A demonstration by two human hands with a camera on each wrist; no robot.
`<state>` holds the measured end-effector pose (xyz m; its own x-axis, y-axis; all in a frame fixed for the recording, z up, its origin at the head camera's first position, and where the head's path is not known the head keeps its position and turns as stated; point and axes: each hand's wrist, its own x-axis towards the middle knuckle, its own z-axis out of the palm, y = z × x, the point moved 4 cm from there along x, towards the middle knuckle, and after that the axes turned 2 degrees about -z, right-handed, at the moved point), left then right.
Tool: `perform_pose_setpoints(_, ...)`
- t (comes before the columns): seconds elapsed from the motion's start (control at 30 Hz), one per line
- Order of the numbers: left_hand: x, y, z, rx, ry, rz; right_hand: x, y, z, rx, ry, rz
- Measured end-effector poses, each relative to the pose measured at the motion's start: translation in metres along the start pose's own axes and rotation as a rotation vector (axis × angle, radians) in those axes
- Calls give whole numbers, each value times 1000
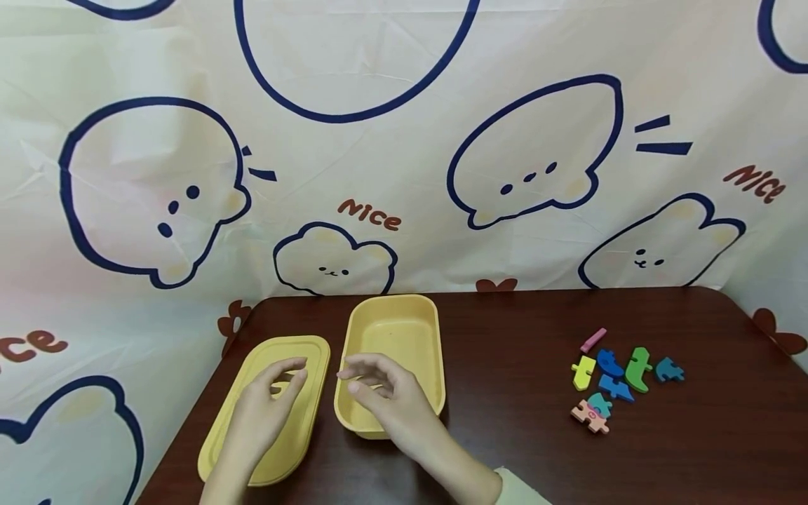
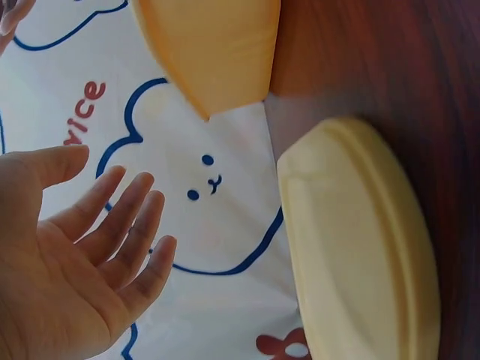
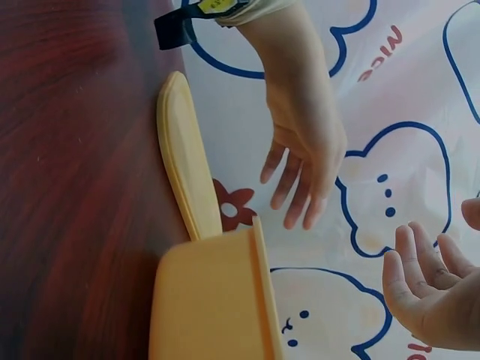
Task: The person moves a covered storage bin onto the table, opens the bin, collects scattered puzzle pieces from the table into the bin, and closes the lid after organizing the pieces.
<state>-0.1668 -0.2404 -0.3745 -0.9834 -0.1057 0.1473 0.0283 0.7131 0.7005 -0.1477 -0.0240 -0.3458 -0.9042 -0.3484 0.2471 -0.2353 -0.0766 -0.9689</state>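
My left hand (image 1: pixel 264 403) hovers over the yellow lid (image 1: pixel 297 421), its fingers loosely bent and nothing between them. In the left wrist view the left palm (image 2: pixel 67 277) is bare, with the lid (image 2: pixel 345 240) lying to its right. My right hand (image 1: pixel 391 393) hangs above the near part of the yellow box (image 1: pixel 404 330), fingers relaxed and holding nothing. The right wrist view shows this right hand (image 3: pixel 439 289) with spread fingers, off to the side of the box (image 3: pixel 214 300). No contents show in the visible part of the box.
Several colourful puzzle pieces, among them a green one (image 1: pixel 637 369) and a yellow one (image 1: pixel 583 373), lie on the right of the dark wooden table (image 1: pixel 505 351). A pink stick (image 1: pixel 593 340) lies just behind them. A printed cloth (image 1: pixel 416 168) hangs behind the table.
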Motion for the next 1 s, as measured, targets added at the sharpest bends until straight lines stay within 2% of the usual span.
perform_pose_setpoints(0.13,4,1,11,-7,-36,-2,-1,-2,-8,-10,11,0)
perform_pose_setpoints(0.43,12,7,30,-45,-82,42,-6,-7,-29,-50,43,1)
perform_pose_setpoints(0.73,21,9,44,-58,-140,14,-17,-11,-54,-119,49,-67)
perform_pose_setpoints(1.0,25,6,51,-65,-186,-26,-29,-12,-81,-90,58,-101)
